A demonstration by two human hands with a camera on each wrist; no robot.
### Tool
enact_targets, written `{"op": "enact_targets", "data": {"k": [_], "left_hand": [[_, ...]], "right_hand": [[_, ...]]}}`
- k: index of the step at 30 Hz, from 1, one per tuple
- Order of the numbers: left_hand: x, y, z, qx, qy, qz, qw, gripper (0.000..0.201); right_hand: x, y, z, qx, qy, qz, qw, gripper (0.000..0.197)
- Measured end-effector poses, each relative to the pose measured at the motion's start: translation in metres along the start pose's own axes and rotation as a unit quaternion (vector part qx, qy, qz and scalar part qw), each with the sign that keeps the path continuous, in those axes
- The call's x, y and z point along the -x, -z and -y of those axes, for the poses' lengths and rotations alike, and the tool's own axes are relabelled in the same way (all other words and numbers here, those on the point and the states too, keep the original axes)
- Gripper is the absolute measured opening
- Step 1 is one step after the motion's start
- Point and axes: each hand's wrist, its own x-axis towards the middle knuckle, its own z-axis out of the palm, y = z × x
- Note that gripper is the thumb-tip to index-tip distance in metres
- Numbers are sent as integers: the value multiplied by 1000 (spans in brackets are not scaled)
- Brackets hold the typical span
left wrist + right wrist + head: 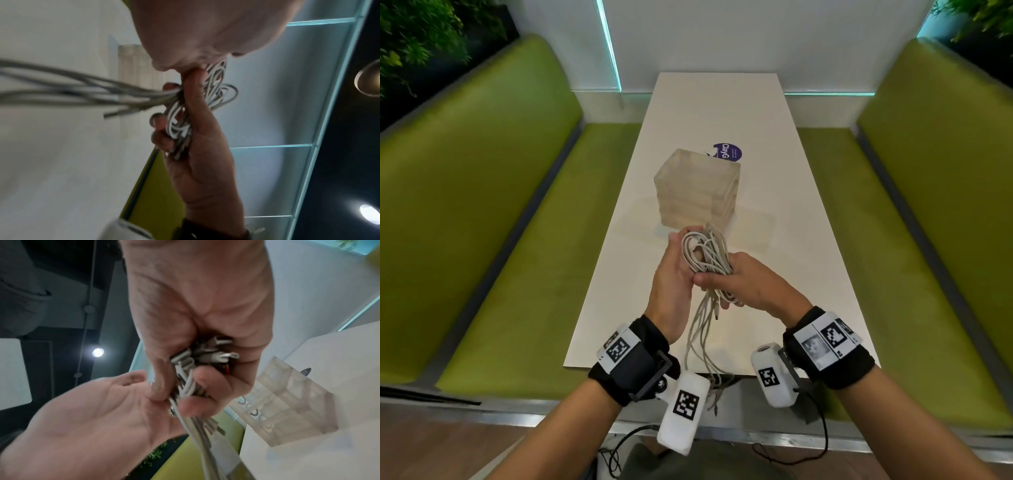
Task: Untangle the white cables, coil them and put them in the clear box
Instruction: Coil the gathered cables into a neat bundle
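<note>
Here the coiling step looks under way: the right hand [743, 284] is curled tight round the bunched white cables [707, 255] above the table [791, 171], the left hand [674, 270] lying flat-fingered against the loops. Loose tails dangle below. Next, I judge, wind those in, then reach to the clear box [698, 192] just beyond.

Your two hands meet above the near half of the long white table [774, 144], the left hand [675, 270] touching the right hand [743, 284] on its left. Between them sits the bundle of white cables [705, 253]; loose ends hang down from it past the table's near edge, between your wrists. Just behind the bundle the clear plastic box [697, 188] stands on the table, and the round purple sticker [728, 151] lies behind the box. A green padded bench [482, 192] flanks the table on each side.
</note>
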Motion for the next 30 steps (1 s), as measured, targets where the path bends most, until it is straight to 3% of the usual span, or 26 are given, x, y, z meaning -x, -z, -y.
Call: {"op": "enact_targets", "data": {"k": [3, 5, 7, 11, 16, 19, 23, 25, 28, 30], "left_hand": [[1, 5, 1, -141, -6, 21, 990, 42], [0, 9, 3, -190, -12, 12, 982, 57], [-1, 7, 1, -178, -19, -10, 984, 59], [-3, 1, -6, -120, -41, -24, 992, 44], [-6, 1, -16, -89, -48, 33, 994, 40], [-4, -2, -15, -94, -49, 31, 994, 23], [-2, -7, -13, -82, -29, 18, 996, 16], [-1, -8, -14, -85, -20, 26, 996, 24], [1, -9, -15, -96, -27, 20, 995, 7], [2, -10, -14, -106, -33, 7, 994, 13]], "right_hand": [[1, 1, -3, 19, -11, 21, 1000, 33], [2, 0, -2, 45, -4, 38, 998, 18], [3, -3, 3, 29, 14, 50, 998, 13], [6, -12, 10, -56, 52, 97, 992, 15], [12, -16, 7, -125, 69, 122, 982, 19], [15, -20, 1, -222, 59, 136, 964, 5], [17, -22, -8, -278, 86, 212, 933, 20], [18, -21, -11, -310, 72, 230, 920, 17], [19, -20, -11, -287, 68, 219, 930, 19], [20, -21, -7, -264, 71, 200, 941, 22]]}}
